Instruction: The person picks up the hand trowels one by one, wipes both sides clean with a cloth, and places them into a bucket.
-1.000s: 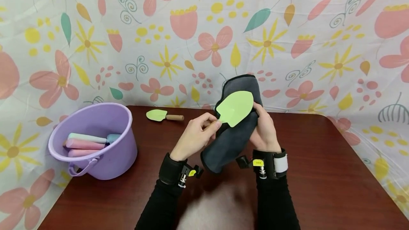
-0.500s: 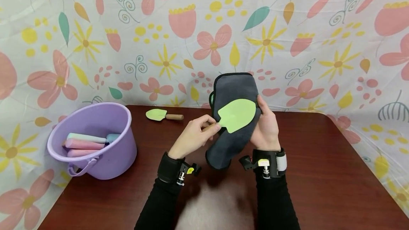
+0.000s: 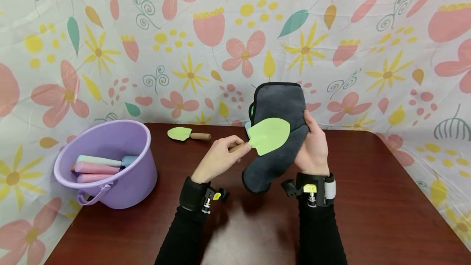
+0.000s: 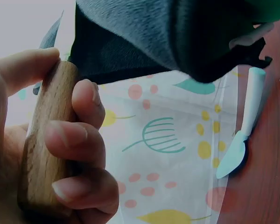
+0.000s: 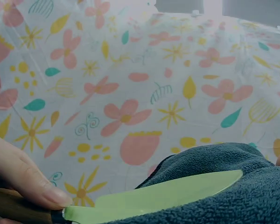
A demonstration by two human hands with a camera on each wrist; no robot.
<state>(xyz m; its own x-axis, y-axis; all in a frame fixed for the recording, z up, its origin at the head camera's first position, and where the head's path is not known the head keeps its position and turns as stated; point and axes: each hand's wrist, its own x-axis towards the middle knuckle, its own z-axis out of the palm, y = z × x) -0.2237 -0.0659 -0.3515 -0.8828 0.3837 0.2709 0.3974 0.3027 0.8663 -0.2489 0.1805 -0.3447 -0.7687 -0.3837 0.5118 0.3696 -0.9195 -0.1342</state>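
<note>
A little green shovel (image 3: 270, 135) is held up in the air over the middle of the brown table (image 3: 386, 199). Its flat green blade lies against a soft gray cloth (image 3: 277, 134). The left hand (image 3: 218, 159) grips the shovel by its wooden handle (image 4: 46, 149), with the fingers (image 4: 67, 140) curled tight around it. The right hand (image 3: 315, 148) holds the gray cloth from behind, with the thumb at the cloth's right edge and the cloth draped over the palm. The cloth stands up tall, and its lower end hangs down between the two wrists. Both arms wear black sleeves and black wrist bands.

Farther back on the table lies a second green shovel (image 3: 188, 134) with a wooden handle, flat on the wood. On the left side of the table stands a purple bucket (image 3: 121, 183). Inside it lie some pink and pale green sticks (image 3: 96, 166). A cloth with pink and yellow flowers (image 3: 176, 44) hangs behind the table.
</note>
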